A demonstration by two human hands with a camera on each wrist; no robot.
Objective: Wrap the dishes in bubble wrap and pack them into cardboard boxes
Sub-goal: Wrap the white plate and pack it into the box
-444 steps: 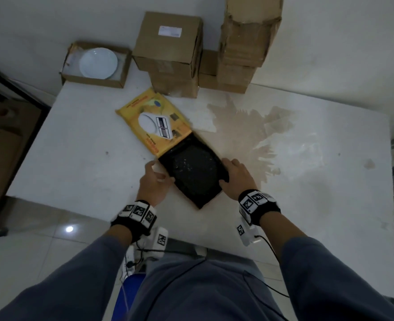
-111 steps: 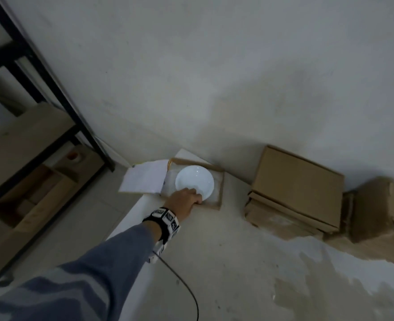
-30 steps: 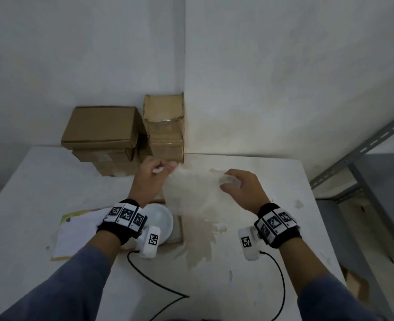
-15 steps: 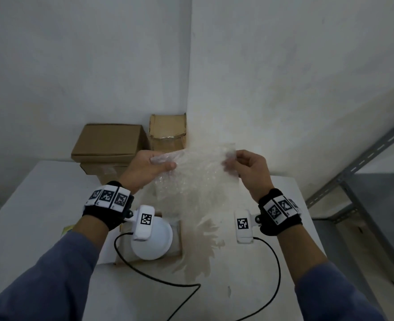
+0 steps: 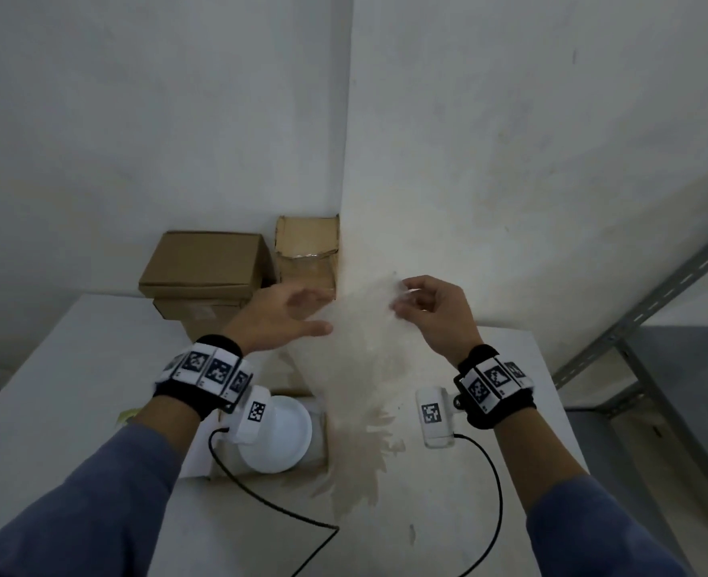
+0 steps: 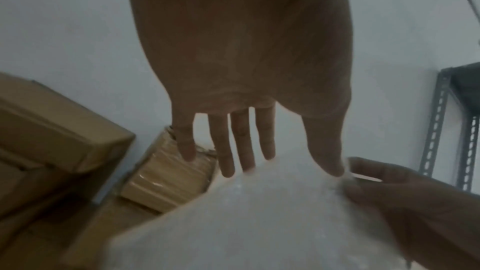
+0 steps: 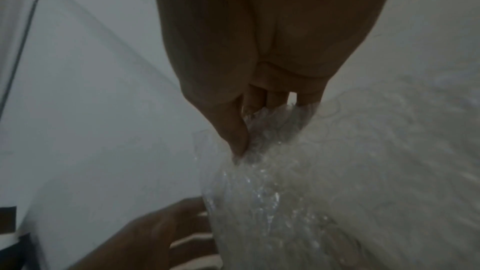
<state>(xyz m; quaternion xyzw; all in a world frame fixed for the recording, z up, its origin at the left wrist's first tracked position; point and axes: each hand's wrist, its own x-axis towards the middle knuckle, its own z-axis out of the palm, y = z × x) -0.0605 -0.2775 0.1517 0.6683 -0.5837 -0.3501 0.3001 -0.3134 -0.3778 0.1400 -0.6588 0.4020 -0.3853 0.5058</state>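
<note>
A clear bubble wrap sheet (image 5: 364,351) hangs in front of me above the white table (image 5: 448,514). My right hand (image 5: 398,304) pinches its top right corner between thumb and fingers, as the right wrist view shows up close (image 7: 246,141). My left hand (image 5: 327,311) hovers at the sheet's left edge with fingers straight and spread, holding nothing; in the left wrist view (image 6: 283,167) its fingertips lie just above the wrap (image 6: 259,223). Below my left wrist a white plate (image 5: 285,439) lies in a shallow open cardboard box (image 5: 260,478).
Closed cardboard boxes (image 5: 206,264) stand stacked at the back of the table, with a taller one (image 5: 306,251) in the wall corner. A grey metal shelf (image 5: 656,347) stands to the right. Black cables (image 5: 269,501) trail over the stained tabletop.
My left hand has let go of the wrap's top left corner and spread its fingers. The sheet now hangs from my right hand alone and has slumped lower.
</note>
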